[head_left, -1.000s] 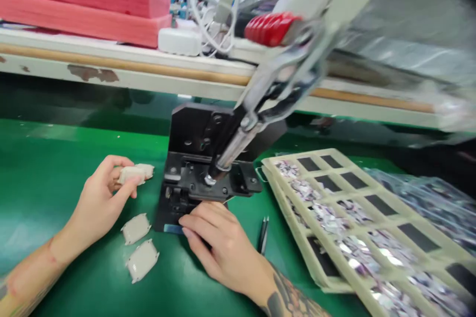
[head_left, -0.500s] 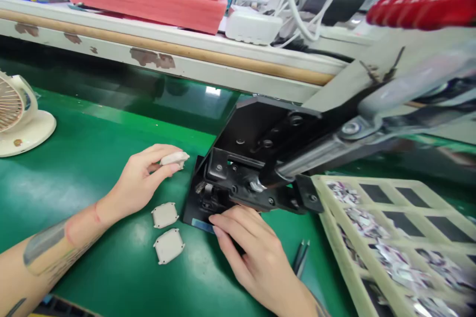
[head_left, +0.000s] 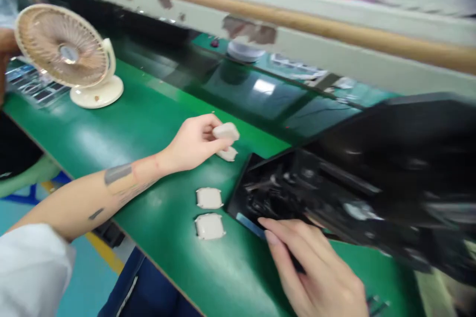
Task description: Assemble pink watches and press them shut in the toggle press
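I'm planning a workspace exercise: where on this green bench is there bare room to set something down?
Free: between the fan and left hand; also between two pale shells, right hand and bench's near edge. Crowded: around the black fixture, those shells beside it, right hand at its front.

Casings (head_left: pixel 210 227) off-white; fixture (head_left: pixel 334 173) black, strip (head_left: pixel 250 224) blue; tabletop (head_left: pixel 163 230) green; fan (head_left: pixel 69 53) cream.
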`<state>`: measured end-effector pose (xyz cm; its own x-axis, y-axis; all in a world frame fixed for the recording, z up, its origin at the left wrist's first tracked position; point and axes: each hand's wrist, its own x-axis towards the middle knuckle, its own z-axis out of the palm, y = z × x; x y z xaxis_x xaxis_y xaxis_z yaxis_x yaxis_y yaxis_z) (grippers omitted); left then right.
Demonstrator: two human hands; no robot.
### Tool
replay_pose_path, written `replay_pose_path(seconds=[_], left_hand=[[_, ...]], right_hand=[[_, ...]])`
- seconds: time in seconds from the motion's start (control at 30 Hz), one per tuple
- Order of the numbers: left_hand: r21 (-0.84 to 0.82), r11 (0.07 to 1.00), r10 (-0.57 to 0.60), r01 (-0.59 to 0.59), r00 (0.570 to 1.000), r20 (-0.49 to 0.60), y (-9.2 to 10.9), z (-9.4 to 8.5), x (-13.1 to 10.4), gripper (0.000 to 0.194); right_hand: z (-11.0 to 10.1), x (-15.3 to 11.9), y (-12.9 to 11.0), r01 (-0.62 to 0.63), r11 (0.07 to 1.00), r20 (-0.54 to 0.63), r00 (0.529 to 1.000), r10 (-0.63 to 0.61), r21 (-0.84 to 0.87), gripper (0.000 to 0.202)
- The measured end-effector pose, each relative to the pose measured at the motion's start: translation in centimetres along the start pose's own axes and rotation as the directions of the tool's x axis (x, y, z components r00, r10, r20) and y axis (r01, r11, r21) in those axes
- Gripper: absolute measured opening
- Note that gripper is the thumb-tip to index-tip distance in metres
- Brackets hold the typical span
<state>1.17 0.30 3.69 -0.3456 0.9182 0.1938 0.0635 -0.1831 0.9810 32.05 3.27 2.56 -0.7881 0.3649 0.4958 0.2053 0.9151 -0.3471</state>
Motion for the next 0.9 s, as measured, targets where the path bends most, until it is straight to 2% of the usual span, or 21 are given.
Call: replay_pose_path(seconds=[0.17,0.27,0.37,0.43,0.5,0.57,0.7,0.9], left_hand=[[0.247,0.968,-0.098,0.037,0.967,0.237,-0.5,-1.4,0.9,0.015],[0.345,0.937,-0.187,0.053,0.911,0.369,-0.2,-1.8,1.1,0.024],[0.401,0.915,-0.174,-0.042,0.854,0.489,0.5,-1.7,0.8,0.023],[0.460,0.881,-0.135,-0.114,0.870,0.475,0.8,-1.6,0.4,0.026],[0.537,0.836,-0.135,-0.115,0.904,0.405,0.8,-1.5,0.2,0.031],[0.562,0.820,-0.146,-0.109,0.909,0.390,0.7,-1.5,0.1,0.033],[0.542,0.833,-0.180,-0.109,0.874,0.452,0.9,-1.2,-0.3,0.032],[0.611,0.780,-0.241,-0.136,0.836,0.494,1.0,-0.8,-1.3,0.025]], right_hand=[[0.7,-0.6,0.3,-0.019,1.000,0.049,0.999,0.019,-0.013,0.016],[1.0,-0.6,0.8,-0.046,0.999,0.061,0.997,0.045,0.016,0.014],[0.9,-0.4,0.8,0.020,1.000,0.029,0.999,-0.019,-0.013,0.013],[0.7,-0.1,0.4,0.062,0.998,0.016,0.998,-0.062,-0.015,0.014],[0.5,0.1,0.0,0.056,0.998,0.014,0.998,-0.056,-0.004,0.015],[0.3,0.3,-0.4,0.021,1.000,0.011,1.000,-0.021,0.004,0.017],[0.0,0.2,-0.8,-0.034,0.999,0.027,0.999,0.034,0.026,0.019],[-0.1,-0.2,-1.1,-0.092,0.995,0.037,0.995,0.091,0.024,0.017]])
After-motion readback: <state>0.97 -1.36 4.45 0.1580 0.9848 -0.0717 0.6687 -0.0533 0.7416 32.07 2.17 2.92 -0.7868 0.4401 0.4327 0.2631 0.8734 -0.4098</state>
